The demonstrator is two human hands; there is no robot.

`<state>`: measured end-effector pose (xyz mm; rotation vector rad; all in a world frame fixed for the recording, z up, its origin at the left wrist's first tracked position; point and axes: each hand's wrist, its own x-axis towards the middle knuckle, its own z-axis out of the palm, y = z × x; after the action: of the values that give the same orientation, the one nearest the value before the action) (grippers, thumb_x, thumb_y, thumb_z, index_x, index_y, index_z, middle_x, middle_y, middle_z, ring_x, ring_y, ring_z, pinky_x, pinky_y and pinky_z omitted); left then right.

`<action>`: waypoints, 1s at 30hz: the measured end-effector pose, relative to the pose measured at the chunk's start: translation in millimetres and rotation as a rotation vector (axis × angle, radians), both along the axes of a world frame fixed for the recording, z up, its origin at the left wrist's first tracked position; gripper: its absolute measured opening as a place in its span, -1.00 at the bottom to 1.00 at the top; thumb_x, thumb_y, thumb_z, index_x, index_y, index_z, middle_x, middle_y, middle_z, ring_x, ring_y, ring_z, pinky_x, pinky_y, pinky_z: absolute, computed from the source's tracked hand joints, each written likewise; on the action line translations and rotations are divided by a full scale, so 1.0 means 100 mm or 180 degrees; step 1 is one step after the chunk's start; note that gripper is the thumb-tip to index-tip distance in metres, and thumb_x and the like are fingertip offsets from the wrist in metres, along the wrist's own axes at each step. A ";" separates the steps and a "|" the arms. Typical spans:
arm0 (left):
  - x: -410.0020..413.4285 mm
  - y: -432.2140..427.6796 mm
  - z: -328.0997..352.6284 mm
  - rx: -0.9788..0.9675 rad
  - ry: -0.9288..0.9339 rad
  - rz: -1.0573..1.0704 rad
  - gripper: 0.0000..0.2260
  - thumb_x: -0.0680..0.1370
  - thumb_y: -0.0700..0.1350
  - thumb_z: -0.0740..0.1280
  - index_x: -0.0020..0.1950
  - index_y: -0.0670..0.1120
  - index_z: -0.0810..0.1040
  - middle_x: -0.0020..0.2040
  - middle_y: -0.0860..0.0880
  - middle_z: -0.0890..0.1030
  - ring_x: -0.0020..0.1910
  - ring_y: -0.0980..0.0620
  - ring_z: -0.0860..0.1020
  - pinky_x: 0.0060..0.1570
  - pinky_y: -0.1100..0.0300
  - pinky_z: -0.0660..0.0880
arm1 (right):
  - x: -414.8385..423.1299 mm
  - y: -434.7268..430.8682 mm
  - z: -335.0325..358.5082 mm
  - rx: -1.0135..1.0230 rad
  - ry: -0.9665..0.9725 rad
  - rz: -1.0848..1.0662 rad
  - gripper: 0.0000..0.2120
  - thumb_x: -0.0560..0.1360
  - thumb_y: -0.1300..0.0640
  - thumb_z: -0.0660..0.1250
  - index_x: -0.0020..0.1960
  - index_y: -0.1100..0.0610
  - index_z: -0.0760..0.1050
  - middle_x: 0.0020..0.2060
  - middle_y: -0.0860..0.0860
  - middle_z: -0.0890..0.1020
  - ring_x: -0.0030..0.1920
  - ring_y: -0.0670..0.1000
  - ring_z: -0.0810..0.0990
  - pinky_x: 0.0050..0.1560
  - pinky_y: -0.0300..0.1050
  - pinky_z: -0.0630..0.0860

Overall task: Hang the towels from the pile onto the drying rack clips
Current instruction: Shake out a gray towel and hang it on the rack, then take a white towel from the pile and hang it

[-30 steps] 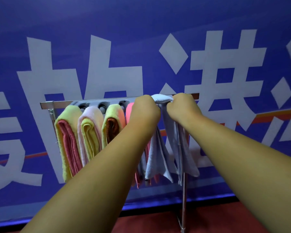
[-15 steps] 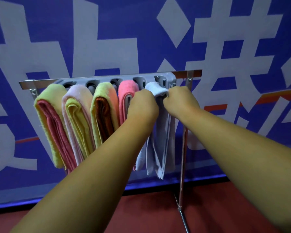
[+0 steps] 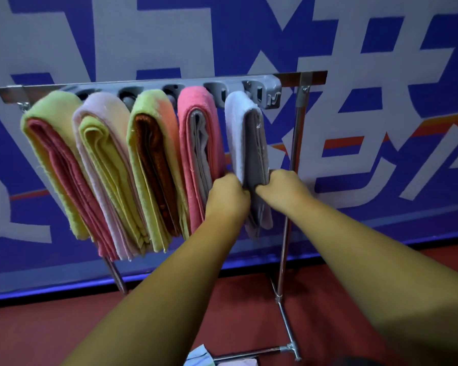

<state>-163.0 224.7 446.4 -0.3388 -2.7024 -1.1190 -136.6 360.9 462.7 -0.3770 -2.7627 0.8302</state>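
Fingers (image 3: 243, 192) of left hand (image 3: 228, 199) and right hand (image 3: 284, 188) pinching grey towel (image 3: 249, 138), fifth bundle hanging on clip rail (image 3: 271, 88).

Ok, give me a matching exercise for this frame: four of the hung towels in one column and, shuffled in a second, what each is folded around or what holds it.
Column one
1. leftmost green towel
2. pale pink towel
3. bright pink towel
4. pale grey towel

Column two
A. gripped by the left hand and right hand
B. folded around a yellow towel
C. folded around a red towel
D. folded around grey cloth, no hands on it

Pairs: 1-C, 2-B, 3-D, 4-A
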 end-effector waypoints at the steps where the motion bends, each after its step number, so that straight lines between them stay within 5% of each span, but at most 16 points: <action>1: -0.02 0.01 -0.10 0.0018 -0.0090 0.0003 -0.90 0.57 -0.16 0.33 0.01 -0.19 0.51 0.00 -0.28 0.67 -0.02 -0.35 0.65 -0.06 -0.09 0.62 | -0.01 0.02 -0.09 -0.0016 -0.0076 0.0042 -0.85 0.50 -0.02 0.40 -0.03 0.05 0.61 -0.15 0.05 0.68 -0.15 0.14 0.67 -0.06 0.11 0.70; 9: -0.10 0.00 -1.00 -0.0310 -0.0651 -0.0231 -0.73 0.59 -0.15 0.35 0.23 -0.26 0.52 0.15 -0.34 0.67 0.13 -0.38 0.64 0.05 -0.11 0.60 | -0.01 0.01 -0.75 0.0017 -0.0628 0.0261 -0.84 0.48 0.09 0.45 -0.24 0.06 0.53 -0.31 0.00 0.64 -0.21 0.10 0.66 -0.19 -0.07 0.55; 11: -0.11 -0.03 -1.24 -0.0434 -0.0704 -0.0299 -0.69 0.59 -0.13 0.38 0.26 -0.26 0.54 0.17 -0.32 0.67 0.15 -0.35 0.65 0.07 -0.09 0.60 | 0.01 -0.01 -0.95 -0.0052 -0.0768 0.0375 -0.95 0.48 0.11 0.46 -0.13 0.04 0.61 -0.21 -0.01 0.70 -0.15 0.08 0.69 -0.09 -0.04 0.64; 13: -0.11 -0.09 -1.45 -0.0592 -0.0746 -0.0405 -0.68 0.56 -0.14 0.38 0.29 -0.23 0.57 0.18 -0.29 0.68 0.18 -0.33 0.64 0.10 -0.06 0.60 | 0.01 -0.01 -1.21 -0.0016 -0.0933 0.0400 -0.83 0.49 0.14 0.44 0.08 0.03 0.64 -0.06 0.02 0.72 -0.07 0.09 0.69 -0.01 0.00 0.66; 17: -0.05 -0.24 -1.76 -0.0923 -0.0956 -0.0542 -0.74 0.58 -0.20 0.34 0.23 -0.28 0.57 0.19 -0.32 0.65 0.23 -0.32 0.60 0.15 -0.03 0.48 | 0.06 -0.03 -1.69 0.0023 -0.1217 0.0201 -0.79 0.55 0.22 0.31 0.16 0.13 0.63 0.04 0.17 0.71 0.00 0.21 0.69 0.02 0.00 0.65; 20: 0.03 -0.39 -1.98 -0.1228 -0.1169 -0.0748 -0.77 0.58 -0.19 0.35 0.20 -0.24 0.63 0.18 -0.26 0.68 0.21 -0.25 0.62 0.14 0.03 0.47 | 0.13 -0.10 -2.00 -0.0367 -0.1611 0.0146 -0.73 0.59 0.26 0.32 0.26 0.21 0.65 0.12 0.20 0.72 0.17 0.26 0.70 0.22 0.09 0.65; 23: 0.18 -0.60 -2.39 -0.1392 -0.1635 -0.0962 -0.82 0.55 -0.21 0.35 0.06 -0.24 0.71 0.01 -0.22 0.75 0.04 -0.18 0.71 0.04 0.05 0.62 | 0.29 -0.29 -2.47 -0.1018 -0.2088 -0.0051 -0.84 0.60 0.27 0.33 0.11 0.24 0.65 0.03 0.20 0.76 0.06 0.23 0.77 0.01 0.14 0.68; 26: 0.29 -0.87 -3.06 -0.1403 -0.2181 -0.0986 -0.83 0.56 -0.19 0.38 0.00 -0.24 0.73 -0.07 -0.18 0.77 -0.08 -0.13 0.76 0.05 -0.06 0.68 | 0.51 -0.59 -3.01 -0.1415 -0.2577 -0.0067 -0.82 0.67 0.22 0.23 0.11 0.22 0.61 0.01 0.07 0.75 0.01 0.13 0.77 -0.13 -0.02 0.64; 30: 0.48 -1.10 -3.55 -0.1462 -0.2751 -0.0918 -0.81 0.62 -0.15 0.38 0.16 -0.18 0.71 0.07 -0.12 0.76 0.06 -0.12 0.74 0.16 -0.05 0.68 | 0.74 -0.84 -3.53 -0.1694 -0.2985 -0.0042 -0.77 0.69 0.16 0.19 0.21 0.22 0.57 -0.06 0.00 0.75 0.02 0.10 0.77 0.09 0.05 0.67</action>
<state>-114.8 114.6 91.2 -0.3824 -3.7963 -0.7977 -62.8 277.4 109.9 -1.1237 -3.2545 1.7501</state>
